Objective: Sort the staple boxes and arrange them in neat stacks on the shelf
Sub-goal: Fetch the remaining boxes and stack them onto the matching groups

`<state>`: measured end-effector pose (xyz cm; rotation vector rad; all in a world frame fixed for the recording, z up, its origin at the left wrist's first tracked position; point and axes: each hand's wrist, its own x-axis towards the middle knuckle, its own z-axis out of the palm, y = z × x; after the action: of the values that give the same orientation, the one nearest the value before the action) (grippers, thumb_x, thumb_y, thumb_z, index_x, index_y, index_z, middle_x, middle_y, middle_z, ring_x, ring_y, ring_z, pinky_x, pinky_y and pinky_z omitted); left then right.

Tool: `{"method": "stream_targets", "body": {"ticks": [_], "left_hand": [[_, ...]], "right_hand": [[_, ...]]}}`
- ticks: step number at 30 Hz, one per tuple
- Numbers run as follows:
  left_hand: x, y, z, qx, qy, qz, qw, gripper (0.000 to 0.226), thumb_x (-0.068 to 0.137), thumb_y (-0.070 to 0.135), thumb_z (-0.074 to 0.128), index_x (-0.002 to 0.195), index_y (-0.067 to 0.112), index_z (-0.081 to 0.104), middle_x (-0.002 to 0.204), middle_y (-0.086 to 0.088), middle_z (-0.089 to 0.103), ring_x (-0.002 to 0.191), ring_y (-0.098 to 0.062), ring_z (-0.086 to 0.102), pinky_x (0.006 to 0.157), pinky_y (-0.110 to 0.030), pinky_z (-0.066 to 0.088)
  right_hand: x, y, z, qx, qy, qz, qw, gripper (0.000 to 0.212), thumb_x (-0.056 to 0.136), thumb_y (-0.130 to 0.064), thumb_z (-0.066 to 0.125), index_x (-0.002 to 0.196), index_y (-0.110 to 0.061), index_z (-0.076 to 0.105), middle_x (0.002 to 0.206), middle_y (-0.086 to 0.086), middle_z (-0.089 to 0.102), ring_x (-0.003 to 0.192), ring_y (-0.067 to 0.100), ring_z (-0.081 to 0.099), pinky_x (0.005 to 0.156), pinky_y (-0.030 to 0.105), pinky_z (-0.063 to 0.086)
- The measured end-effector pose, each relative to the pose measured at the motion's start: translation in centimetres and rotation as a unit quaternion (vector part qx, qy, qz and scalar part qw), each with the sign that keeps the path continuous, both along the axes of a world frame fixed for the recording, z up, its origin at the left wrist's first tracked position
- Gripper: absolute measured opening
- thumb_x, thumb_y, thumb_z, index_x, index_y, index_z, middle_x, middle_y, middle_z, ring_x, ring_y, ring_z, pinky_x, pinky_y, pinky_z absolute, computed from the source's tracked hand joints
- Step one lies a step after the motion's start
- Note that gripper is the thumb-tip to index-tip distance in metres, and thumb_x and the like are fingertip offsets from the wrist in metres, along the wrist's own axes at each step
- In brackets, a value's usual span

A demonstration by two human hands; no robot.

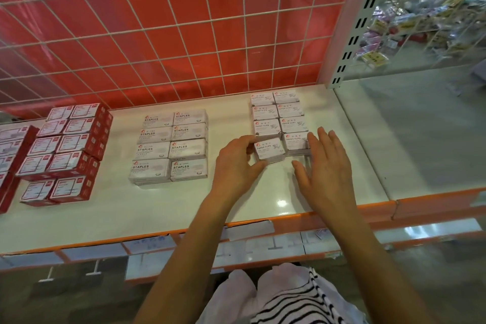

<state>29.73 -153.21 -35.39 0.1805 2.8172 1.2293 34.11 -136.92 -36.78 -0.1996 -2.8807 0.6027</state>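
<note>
**White boxes lay in three blocks on the shelf**

White STAPLES boxes (171,144) sat in a tidy two-column stacked block at the centre of the pale shelf (157,205). Red-and-white boxes (65,150) were stacked at the left edge of the frame. Right of centre, PAPER CLIPS boxes (278,116) formed a two-column block. At its near-left corner, the left hand (236,166) pinched one small box (269,149) between thumb and fingers, and the box sat slightly askew. The right hand (326,166) was released, fingers straight and spread, its fingertips at the block's near-right box. Whether they touched it could not be told. A white wire grid (184,34) on red filled the upper frame, with glossy packets (410,26) at the upper right.
</note>
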Motion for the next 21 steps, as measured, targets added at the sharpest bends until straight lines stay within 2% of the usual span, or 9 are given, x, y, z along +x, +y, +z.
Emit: {"method": "stream_targets", "body": {"ticks": [5,14,18,21], "left_hand": [[0.1,0.9,0.4,0.010,-0.008,0.033,0.999,0.054,0.081,0.021,0.074,0.128,0.018,0.048,0.118,-0.001,0.066,0.101,-0.015,0.063,0.092,-0.035,0.052],[0.6,2.3,0.0,0.039,0.004,0.091,0.995,0.063,0.083,0.016,0.072,0.138,0.021,0.041,0.122,-0.003,0.065,0.102,-0.014,0.064,0.094,-0.033,0.051],[1.2,3.1,-0.1,0.030,0.005,0.122,0.992,0.065,0.085,0.015,0.068,0.142,0.018,0.037,0.128,-0.004,0.061,0.110,-0.015,0.061,0.097,-0.029,0.047],[2.0,3.8,-0.4,-0.052,0.034,0.146,0.987,0.062,0.089,0.017,0.063,0.144,0.015,0.035,0.137,-0.005,0.053,0.123,-0.021,0.051,0.101,-0.033,0.040]], "right_hand": [[0.0,0.7,-0.4,0.008,-0.025,0.017,1.000,0.064,0.093,-0.033,0.053,0.147,-0.010,0.027,0.155,0.011,0.023,0.145,0.028,0.014,0.117,0.043,0.013],[0.0,2.7,-0.3,0.005,-0.051,0.072,0.996,0.065,0.095,-0.037,0.048,0.149,-0.014,0.020,0.158,0.008,0.015,0.146,0.025,0.008,0.119,0.041,0.009],[0.1,3.7,-0.3,0.007,-0.034,0.111,0.993,0.061,0.092,-0.028,0.056,0.144,-0.005,0.033,0.152,0.016,0.028,0.142,0.033,0.021,0.116,0.048,0.021],[0.1,4.2,-0.4,0.011,-0.025,0.131,0.991,0.056,0.092,-0.025,0.056,0.141,-0.003,0.038,0.148,0.019,0.035,0.139,0.037,0.029,0.113,0.052,0.026]]}}
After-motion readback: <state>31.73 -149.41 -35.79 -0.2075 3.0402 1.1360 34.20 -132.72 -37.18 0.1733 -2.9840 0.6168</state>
